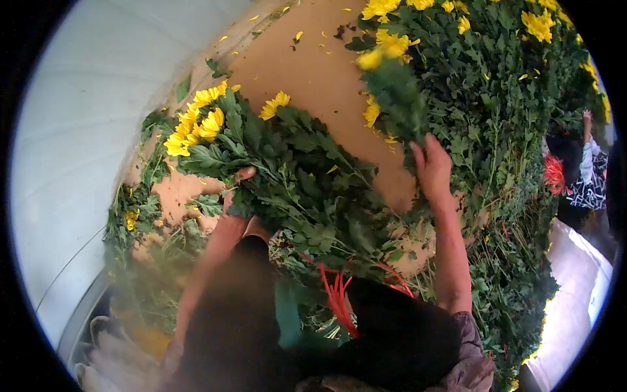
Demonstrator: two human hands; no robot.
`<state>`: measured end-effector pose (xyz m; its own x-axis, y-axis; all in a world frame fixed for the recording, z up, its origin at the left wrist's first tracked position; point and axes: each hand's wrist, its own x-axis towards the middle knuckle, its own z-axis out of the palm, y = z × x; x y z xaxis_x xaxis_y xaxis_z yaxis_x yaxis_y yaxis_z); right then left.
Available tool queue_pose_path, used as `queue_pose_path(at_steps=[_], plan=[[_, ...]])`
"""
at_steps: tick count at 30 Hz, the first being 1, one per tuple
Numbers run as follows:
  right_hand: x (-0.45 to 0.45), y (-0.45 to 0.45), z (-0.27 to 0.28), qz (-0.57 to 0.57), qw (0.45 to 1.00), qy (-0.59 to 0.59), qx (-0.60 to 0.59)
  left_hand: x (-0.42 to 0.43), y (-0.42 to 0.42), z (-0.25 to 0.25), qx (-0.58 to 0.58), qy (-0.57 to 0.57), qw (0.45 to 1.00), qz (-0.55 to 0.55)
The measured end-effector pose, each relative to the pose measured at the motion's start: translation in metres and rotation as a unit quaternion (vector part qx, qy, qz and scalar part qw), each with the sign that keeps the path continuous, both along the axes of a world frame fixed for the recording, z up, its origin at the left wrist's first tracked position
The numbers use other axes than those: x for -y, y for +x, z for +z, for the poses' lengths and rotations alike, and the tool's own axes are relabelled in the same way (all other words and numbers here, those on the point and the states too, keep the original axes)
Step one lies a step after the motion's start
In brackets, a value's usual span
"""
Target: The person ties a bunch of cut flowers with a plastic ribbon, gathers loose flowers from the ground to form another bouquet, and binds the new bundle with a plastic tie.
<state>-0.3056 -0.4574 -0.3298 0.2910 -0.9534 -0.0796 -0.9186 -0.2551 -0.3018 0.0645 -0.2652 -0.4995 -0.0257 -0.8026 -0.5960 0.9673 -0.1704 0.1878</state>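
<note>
My left hand (243, 178) is closed around a bunch of yellow chrysanthemums (268, 153) with leafy green stems. The flower heads point to the upper left, and foliage hides most of the fingers. More leafy stems (320, 189) lie across my lap, to the right of that hand. My right hand (434, 166) grips a single leafy chrysanthemum (395, 91), blurred by motion, its yellow bloom pointing up and left. It is beside the large heap of chrysanthemums (483, 98) on the right.
Red ties (338, 297) hang at my lap. Brown ground (294, 65) with scattered petals lies ahead, and a pale sheet wall (124, 85) rises at left. Another person (588, 170) is at the far right, near more red ties (554, 174).
</note>
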Motion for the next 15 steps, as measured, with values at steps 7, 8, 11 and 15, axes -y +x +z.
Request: queue_pose_path(at_steps=[7,8,11,15], plan=[[-0.076,0.041,-0.074,0.084,0.996,0.043,0.006,0.000,-0.002,-0.001,-0.009,-0.012,1.000,-0.004],[-0.079,0.055,-0.082,0.081,0.996,0.043,0.005,0.000,-0.003,-0.001,-0.007,-0.014,1.000,-0.005],[-0.061,0.066,-0.098,0.070,0.992,0.103,0.036,0.003,-0.001,0.003,-0.008,-0.015,1.000,-0.006],[0.003,0.006,-0.076,-0.037,0.991,-0.110,-0.066,0.000,-0.003,0.007,-0.007,-0.009,1.000,-0.007]])
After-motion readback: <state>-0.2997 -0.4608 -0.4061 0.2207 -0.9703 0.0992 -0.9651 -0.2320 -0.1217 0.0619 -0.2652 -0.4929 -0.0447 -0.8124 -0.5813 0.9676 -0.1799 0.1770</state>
